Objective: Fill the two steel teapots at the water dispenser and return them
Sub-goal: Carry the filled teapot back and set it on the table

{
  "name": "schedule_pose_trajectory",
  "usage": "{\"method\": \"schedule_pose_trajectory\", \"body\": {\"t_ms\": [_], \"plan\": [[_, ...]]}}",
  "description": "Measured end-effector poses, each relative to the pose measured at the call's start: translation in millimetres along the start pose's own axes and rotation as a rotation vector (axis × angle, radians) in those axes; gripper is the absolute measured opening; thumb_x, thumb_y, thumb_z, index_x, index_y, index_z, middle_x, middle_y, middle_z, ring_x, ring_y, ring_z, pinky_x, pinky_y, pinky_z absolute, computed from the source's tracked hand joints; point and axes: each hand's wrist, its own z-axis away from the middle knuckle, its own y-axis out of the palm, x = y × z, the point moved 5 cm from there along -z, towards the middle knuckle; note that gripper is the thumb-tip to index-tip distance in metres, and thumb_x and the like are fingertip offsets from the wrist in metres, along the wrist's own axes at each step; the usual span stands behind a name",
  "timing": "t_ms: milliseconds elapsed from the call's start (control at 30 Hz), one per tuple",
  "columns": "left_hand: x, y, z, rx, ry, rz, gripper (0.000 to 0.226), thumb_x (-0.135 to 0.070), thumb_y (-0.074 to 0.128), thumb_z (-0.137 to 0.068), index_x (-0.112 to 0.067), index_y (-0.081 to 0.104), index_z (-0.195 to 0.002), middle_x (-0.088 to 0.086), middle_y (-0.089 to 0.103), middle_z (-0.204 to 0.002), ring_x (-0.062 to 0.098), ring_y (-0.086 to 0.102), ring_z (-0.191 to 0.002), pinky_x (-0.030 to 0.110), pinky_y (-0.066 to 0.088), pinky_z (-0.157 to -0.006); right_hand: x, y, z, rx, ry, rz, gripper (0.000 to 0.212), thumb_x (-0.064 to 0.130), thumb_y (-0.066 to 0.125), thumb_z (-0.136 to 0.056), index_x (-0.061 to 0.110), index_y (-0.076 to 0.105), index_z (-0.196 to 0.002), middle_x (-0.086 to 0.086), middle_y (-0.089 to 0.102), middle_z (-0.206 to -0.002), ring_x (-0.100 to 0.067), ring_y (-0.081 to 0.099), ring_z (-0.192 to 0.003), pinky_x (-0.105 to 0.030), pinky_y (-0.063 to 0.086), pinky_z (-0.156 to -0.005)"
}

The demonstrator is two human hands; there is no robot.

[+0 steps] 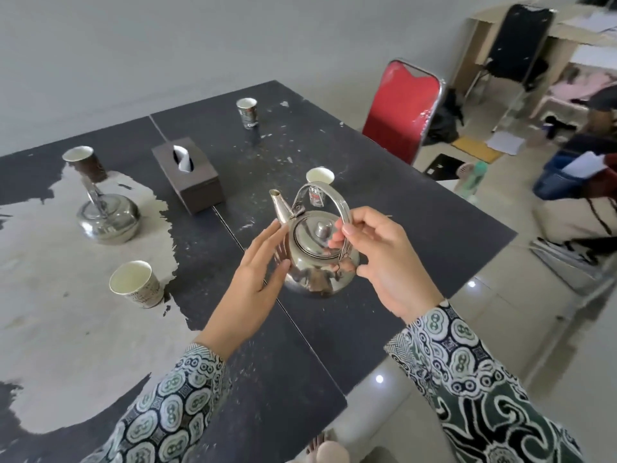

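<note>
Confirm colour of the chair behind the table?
Red chair with a chrome frame, seen in the head view, the only view, at the table's far right edge.

The dark worktop [384,182] is scuffed, its coating worn off in a large pale patch at the left. On it stand two steel teapots, one near the middle [320,259] and one on the pale patch [108,218], a brown tissue box [187,175] between them, and four paper cups [135,284] [85,162] [248,112] [320,178].
</note>
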Motion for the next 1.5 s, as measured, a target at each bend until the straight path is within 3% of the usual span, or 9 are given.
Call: {"method": "schedule_pose_trajectory", "body": {"t_ms": [167,300,467,700,867,967,1233,1400,1500], "plan": [[-12,3,-23,-0.085,0.010,-0.060,0.042,-0.016,0.054,-0.091,-0.030,0.046,-0.129,-0.019,0.028,-0.146,-0.015,0.032,-0.124,0.001,0.035,-0.085,1,-6,-47,0.098,0.020,0.004,0.013,0.007,0.045,-0.093,0.010,0.057,-0.089,0.001,0.061,-0.078,-0.003,0.062,-0.074,-0.030,0.046,-0.068],[-11,15,-46,-0.148,-0.040,-0.131,0.041,-0.020,0.058,-0.089,-0.031,0.048,-0.127,-0.017,0.025,-0.149,0.007,0.023,-0.139,0.026,0.026,-0.109,4,-11,-85,0.218,-0.004,0.037,0.015,0.003,0.042,-0.094,0.009,0.056,-0.094,-0.001,0.061,-0.084,-0.003,0.062,-0.075,-0.020,0.046,-0.063],[-12,27,-83,-0.251,-0.108,-0.210,0.049,-0.020,0.061,-0.087,-0.027,0.045,-0.132,-0.015,0.024,-0.150,0.012,0.012,-0.143,0.031,0.017,-0.113,10,-19,-134,0.322,-0.016,0.053,0.017,0.002,0.040,-0.094,0.008,0.055,-0.099,-0.004,0.060,-0.088,0.000,0.062,-0.073,-0.009,0.046,-0.055],[0,25,-153,-0.346,-0.122,-0.407,0.067,-0.021,0.065,-0.083,-0.032,0.032,-0.141,-0.009,0.013,-0.155,0.021,0.010,-0.143,0.050,0.026,-0.113,36,-22,-218,0.395,-0.072,0.090,0.016,0.002,0.042,-0.093,0.009,0.057,-0.095,-0.001,0.062,-0.083,-0.008,0.065,-0.080,-0.039,0.053,-0.076],[2,12,-204,-0.373,-0.110,-0.515,0.075,-0.027,0.060,-0.087,-0.028,0.015,-0.147,-0.004,0.005,-0.158,0.018,0.001,-0.145,0.041,0.013,-0.117,60,-15,-280,0.394,-0.091,0.045,0.019,0.002,0.043,-0.093,0.014,0.055,-0.085,-0.003,0.060,-0.079,-0.011,0.062,-0.077,-0.040,0.052,-0.070],[13,8,-234,-0.309,-0.127,-0.593,0.071,-0.032,0.056,-0.088,-0.028,0.015,-0.146,-0.004,0.005,-0.158,0.018,0.000,-0.146,0.046,0.014,-0.118,63,-9,-318,0.399,-0.079,0.070,0.021,0.000,0.043,-0.092,0.014,0.054,-0.081,-0.001,0.059,-0.077,-0.010,0.057,-0.073,-0.033,0.048,-0.064],[92,15,-311,-0.033,-0.333,-0.689,0.072,-0.030,0.050,-0.091,-0.028,0.006,-0.148,-0.003,0.008,-0.157,0.019,0.008,-0.145,0.049,0.014,-0.117,-3,16,-417,0.379,-0.024,0.308,0.018,0.005,0.048,-0.090,0.016,0.055,-0.078,-0.001,0.061,-0.078,-0.020,0.059,-0.081,-0.044,0.051,-0.081],[152,32,-337,0.105,-0.437,-0.676,0.073,-0.027,0.049,-0.091,-0.027,0.003,-0.148,-0.002,0.004,-0.158,0.020,0.007,-0.145,0.046,0.012,-0.117,-60,22,-457,0.346,0.009,0.379,0.012,0.010,0.051,-0.090,0.011,0.052,-0.077,-0.008,0.062,-0.081,-0.010,0.056,-0.066,-0.022,0.045,-0.063],[178,44,-342,0.141,-0.461,-0.644,0.076,-0.022,0.050,-0.091,-0.027,-0.001,-0.148,-0.003,-0.002,-0.158,0.019,0.006,-0.145,0.044,0.012,-0.118,-84,22,-470,0.333,0.044,0.391,0.009,0.009,0.050,-0.090,0.005,0.054,-0.083,-0.006,0.061,-0.078,0.007,0.048,-0.038,-0.008,0.034,-0.040]]}}
